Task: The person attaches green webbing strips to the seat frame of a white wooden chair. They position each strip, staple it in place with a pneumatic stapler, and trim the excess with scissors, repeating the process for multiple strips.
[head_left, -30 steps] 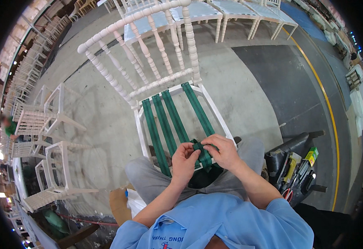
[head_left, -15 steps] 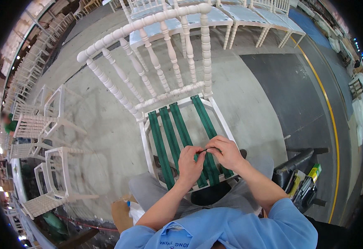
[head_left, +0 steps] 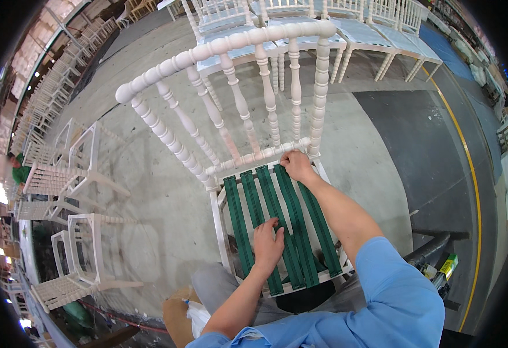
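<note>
A white chair with a turned-spindle back stands before me, several green webbing straps running across its seat frame. At the back rail of the seat, my right hand pinches the end of one green strap; its fingertips are partly hidden. Lower down, my left hand rests over the middle straps, its thumb and forefinger a little apart and nothing visible held. The straps' front ends lie over the seat's front rail, close to my knees.
More white chairs line the far side. At the left, chair frames lie on the floor. Near my right elbow sits a dark holder with tools. A cardboard box is by my left leg. A person in green is at the far left.
My hands have parted from their shared pinch. The right one has carried the strap end away to the back rail; the left has settled over the straps. The view has shifted slightly.
</note>
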`<state>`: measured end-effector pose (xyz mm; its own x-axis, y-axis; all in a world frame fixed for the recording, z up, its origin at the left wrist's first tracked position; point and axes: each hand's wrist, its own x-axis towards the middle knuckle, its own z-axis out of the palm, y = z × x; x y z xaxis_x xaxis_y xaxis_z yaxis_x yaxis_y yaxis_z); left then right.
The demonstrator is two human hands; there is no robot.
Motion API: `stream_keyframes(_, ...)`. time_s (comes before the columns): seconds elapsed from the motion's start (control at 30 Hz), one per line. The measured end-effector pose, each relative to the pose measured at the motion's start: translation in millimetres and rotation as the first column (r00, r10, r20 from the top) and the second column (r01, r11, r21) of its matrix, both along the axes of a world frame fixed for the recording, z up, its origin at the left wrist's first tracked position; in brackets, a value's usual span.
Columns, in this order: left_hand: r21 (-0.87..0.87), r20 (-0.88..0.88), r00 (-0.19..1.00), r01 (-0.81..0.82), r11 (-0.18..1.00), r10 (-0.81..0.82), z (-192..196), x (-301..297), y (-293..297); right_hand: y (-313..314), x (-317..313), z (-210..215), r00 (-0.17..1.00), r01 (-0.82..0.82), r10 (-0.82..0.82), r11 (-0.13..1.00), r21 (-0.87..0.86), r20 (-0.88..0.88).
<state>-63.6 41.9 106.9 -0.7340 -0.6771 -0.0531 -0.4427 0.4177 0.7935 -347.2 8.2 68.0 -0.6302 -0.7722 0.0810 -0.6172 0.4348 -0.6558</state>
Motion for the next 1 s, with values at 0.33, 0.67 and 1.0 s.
stream_keyframes(0.33, -0.358, -0.060, 0.994, 0.064, 0.932, -0.092, -38.4, -72.8, -59.6, -14.6, 3.9, -15.8, 0.997, 0.061, -0.065, 0.991, 0.116, 0.030)
stream_keyframes(0.67, -0.509, 0.244, 0.960, 0.249, 0.824, -0.139, -58.7, -136.3, -75.3, 7.2, -7.7, -1.3, 0.994, 0.086, -0.085, 0.996, -0.010, 0.064)
stream_keyframes(1.0, -0.522, 0.326, 0.942, 0.245, 0.817, -0.074, -60.2, -120.2, -78.1, 404.5, 52.0, 66.6, 0.657, 0.741, -0.713, 0.671, -0.035, 0.244)
